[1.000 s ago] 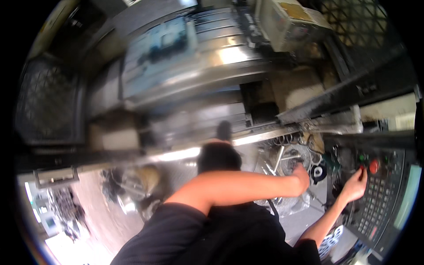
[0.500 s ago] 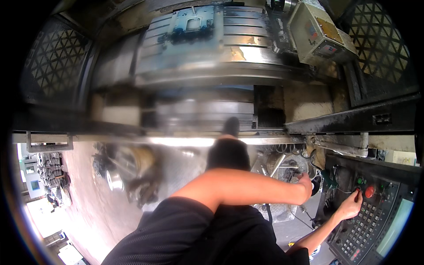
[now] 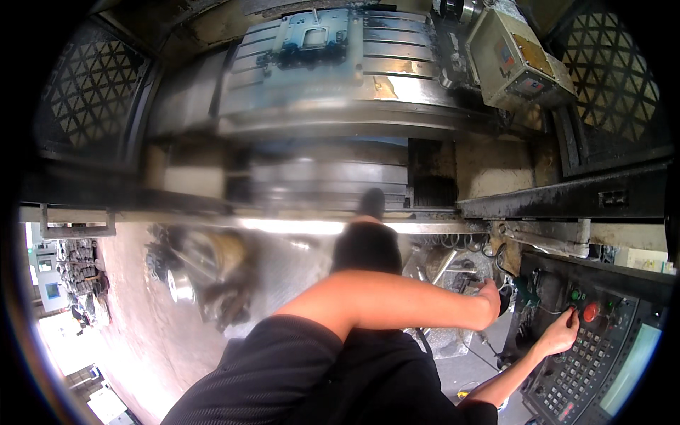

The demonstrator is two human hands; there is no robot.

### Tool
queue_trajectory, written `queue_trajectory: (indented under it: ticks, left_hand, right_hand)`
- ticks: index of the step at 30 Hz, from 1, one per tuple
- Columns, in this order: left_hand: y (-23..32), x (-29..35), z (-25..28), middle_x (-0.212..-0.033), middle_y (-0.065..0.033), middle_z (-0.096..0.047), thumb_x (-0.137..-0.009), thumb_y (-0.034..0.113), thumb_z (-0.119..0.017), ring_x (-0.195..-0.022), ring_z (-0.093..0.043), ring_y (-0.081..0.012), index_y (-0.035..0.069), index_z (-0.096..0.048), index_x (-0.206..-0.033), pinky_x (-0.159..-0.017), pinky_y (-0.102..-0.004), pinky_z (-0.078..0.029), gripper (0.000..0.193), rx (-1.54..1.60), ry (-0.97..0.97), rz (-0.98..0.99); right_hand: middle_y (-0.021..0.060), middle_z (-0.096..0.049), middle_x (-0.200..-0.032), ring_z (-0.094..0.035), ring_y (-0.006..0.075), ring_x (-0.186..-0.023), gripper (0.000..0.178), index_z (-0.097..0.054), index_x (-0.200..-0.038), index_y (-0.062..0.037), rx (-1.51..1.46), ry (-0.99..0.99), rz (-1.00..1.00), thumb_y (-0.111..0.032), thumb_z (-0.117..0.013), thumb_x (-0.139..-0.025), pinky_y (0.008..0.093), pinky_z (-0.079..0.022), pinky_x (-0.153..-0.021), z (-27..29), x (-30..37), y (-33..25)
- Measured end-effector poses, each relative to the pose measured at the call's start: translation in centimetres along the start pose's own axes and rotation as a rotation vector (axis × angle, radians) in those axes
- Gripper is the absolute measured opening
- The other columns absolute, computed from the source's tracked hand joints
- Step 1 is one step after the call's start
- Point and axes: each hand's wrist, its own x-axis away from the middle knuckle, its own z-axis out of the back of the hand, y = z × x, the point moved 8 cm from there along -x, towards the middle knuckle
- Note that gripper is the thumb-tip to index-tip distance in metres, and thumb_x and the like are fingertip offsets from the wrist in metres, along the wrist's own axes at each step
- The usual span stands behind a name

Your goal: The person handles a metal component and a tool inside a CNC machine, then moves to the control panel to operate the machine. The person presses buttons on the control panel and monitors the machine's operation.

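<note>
My left arm crosses in front of me to the right. At its end my left hand (image 3: 487, 303) has its fingers curled beside a dark rounded object (image 3: 505, 299), partly hidden behind the hand. My right hand (image 3: 559, 333) is at the black control panel (image 3: 610, 322). Its thumb and fingertips are pinched together on a small control in the panel's upper left, which they cover. Close by are a large red push button (image 3: 590, 312) and a green button (image 3: 575, 295). Rows of small keys (image 3: 589, 353) lie below.
Ahead is a machine's slotted metal table (image 3: 397, 62) with a bluish, wet plate (image 3: 314, 42) on it. A boxy beige unit (image 3: 506, 60) stands to its right. My foot (image 3: 372, 202) is at the machine's front edge. Metal tools (image 3: 446, 265) lie near my left hand.
The view has shifted slightly. Both hands stay at nearly the same places; my right fingertips remain on the panel. No object has visibly been picked up or let go.
</note>
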Motion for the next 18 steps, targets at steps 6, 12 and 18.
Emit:
queue_trajectory:
  ticks: [6,12,18]
  left_hand:
    - [-0.25,-0.11,0.03,-0.122,-0.0123,-0.073,-0.089,0.026,-0.069,-0.111,-0.067,-0.0401,0.009,-0.072,-0.127,-0.103,-0.0619,-0.039,0.042,-0.002,0.013,0.016]
    - [-0.55,0.46,0.45,-0.121,-0.0128,-0.073,-0.089,0.026,-0.069,-0.111,-0.067,-0.0408,0.009,-0.072,-0.127,-0.104,-0.0619,-0.039,0.041,-0.005,0.000,0.009]
    - [-0.57,0.15,0.23,-0.123,-0.0132,-0.072,-0.090,0.026,-0.068,-0.112,-0.066,-0.0413,0.009,-0.072,-0.127,-0.104,-0.0626,-0.039,0.041,0.002,0.006,0.012]
  right_hand:
    - [0.0104,-0.078,-0.104,-0.076,0.0289,-0.091,0.032,-0.079,-0.109,-0.0052,0.005,-0.003,0.005,-0.033,-0.071,-0.095,0.0382,-0.058,-0.080,-0.13,-0.04,-0.07]
    - [0.0115,-0.078,-0.103,-0.076,0.0285,-0.091,0.032,-0.079,-0.108,-0.0034,0.013,-0.009,0.005,-0.031,-0.072,-0.095,0.0375,-0.058,-0.080,-0.05,-0.11,-0.38]
    - [0.0117,-0.078,-0.103,-0.076,0.0286,-0.091,0.032,-0.079,-0.108,-0.0030,0.012,0.000,0.004,-0.031,-0.072,-0.095,0.0374,-0.058,-0.079,0.20,-0.07,-0.51]
